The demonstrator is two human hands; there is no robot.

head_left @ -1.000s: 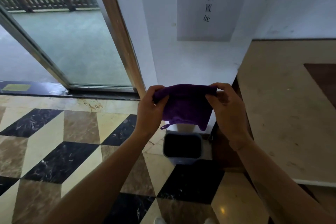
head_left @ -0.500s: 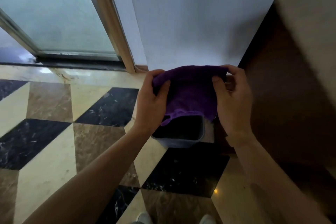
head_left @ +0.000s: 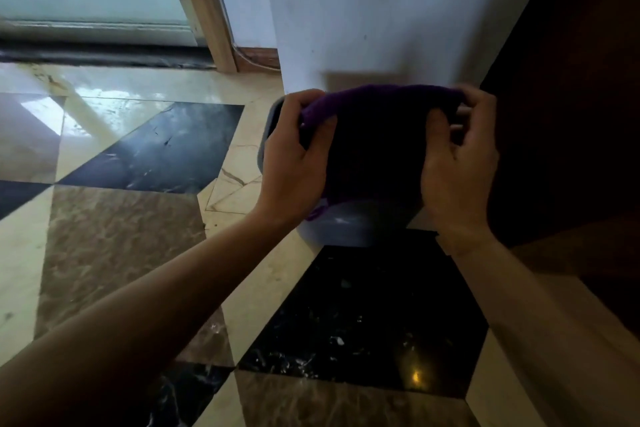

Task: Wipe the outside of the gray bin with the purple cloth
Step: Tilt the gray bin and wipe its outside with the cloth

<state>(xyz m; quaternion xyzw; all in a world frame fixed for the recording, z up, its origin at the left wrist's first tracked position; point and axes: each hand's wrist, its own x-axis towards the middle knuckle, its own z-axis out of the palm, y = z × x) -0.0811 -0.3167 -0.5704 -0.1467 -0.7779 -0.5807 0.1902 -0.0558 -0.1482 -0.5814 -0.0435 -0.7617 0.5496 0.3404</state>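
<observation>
The purple cloth (head_left: 377, 146) hangs stretched between my two hands, dark and folded. My left hand (head_left: 294, 163) pinches its left edge and my right hand (head_left: 457, 163) pinches its right edge. The gray bin (head_left: 349, 222) stands on the floor right behind and below the cloth, against the white wall. Only its near wall and a strip of its left rim (head_left: 272, 121) show; the cloth hides its opening. Whether the cloth touches the bin is unclear.
A white wall (head_left: 363, 10) rises just behind the bin. A dark wooden panel (head_left: 568, 114) stands close on the right. A door frame (head_left: 204, 3) and glass door lie at the far left. Glossy patterned marble floor (head_left: 131, 184) spreads to the left and front.
My view has dropped and come much closer to the bin. Both hands have lowered the cloth, which now covers the bin's opening instead of hanging above it.
</observation>
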